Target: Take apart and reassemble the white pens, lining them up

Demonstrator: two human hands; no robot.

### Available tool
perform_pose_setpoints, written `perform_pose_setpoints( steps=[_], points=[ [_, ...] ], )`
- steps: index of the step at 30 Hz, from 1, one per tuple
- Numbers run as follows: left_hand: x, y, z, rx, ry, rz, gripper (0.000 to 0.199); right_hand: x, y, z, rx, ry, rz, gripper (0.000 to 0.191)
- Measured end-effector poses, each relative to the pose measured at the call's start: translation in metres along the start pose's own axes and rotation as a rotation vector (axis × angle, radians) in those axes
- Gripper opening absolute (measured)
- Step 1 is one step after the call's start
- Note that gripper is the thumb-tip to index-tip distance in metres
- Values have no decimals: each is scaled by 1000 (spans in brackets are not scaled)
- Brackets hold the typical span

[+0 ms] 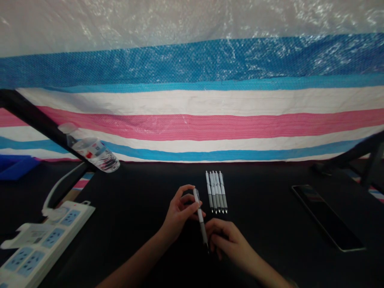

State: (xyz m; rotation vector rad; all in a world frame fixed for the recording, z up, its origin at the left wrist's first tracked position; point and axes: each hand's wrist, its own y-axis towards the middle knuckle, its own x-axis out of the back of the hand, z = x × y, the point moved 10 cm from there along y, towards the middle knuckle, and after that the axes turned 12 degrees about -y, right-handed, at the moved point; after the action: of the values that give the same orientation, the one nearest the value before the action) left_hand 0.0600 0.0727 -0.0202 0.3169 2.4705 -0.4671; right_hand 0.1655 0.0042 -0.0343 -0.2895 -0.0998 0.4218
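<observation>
A white pen with a grey grip (200,218) is held tilted over the black table, its tip pointing down toward me. My left hand (181,210) grips its upper part between thumb and fingers. Beside the pen's lower end is my right hand (225,238), its fingers curled close to the grey grip; whether they press on it is hard to tell. Just beyond my hands, several similar white and grey pens (216,192) lie side by side in a row, tips toward me.
A white power strip (45,244) with a plugged-in cable lies at the left, near a tilted plastic bottle (97,154) and a blue tray (16,166). A dark phone (328,218) rests at the right. Behind the black table (135,180) hangs a striped sheet (192,128).
</observation>
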Motion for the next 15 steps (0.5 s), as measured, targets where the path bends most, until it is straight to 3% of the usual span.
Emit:
perform_pose_setpoints(
  steps=[7, 15],
  points=[
    [1, 2, 1, 14, -38, -9, 61, 0, 0, 2, 15, -13, 5, 23],
    [3, 2, -3, -18, -39, -14, 54, 0, 0, 1, 23, -29, 0, 23]
  ],
)
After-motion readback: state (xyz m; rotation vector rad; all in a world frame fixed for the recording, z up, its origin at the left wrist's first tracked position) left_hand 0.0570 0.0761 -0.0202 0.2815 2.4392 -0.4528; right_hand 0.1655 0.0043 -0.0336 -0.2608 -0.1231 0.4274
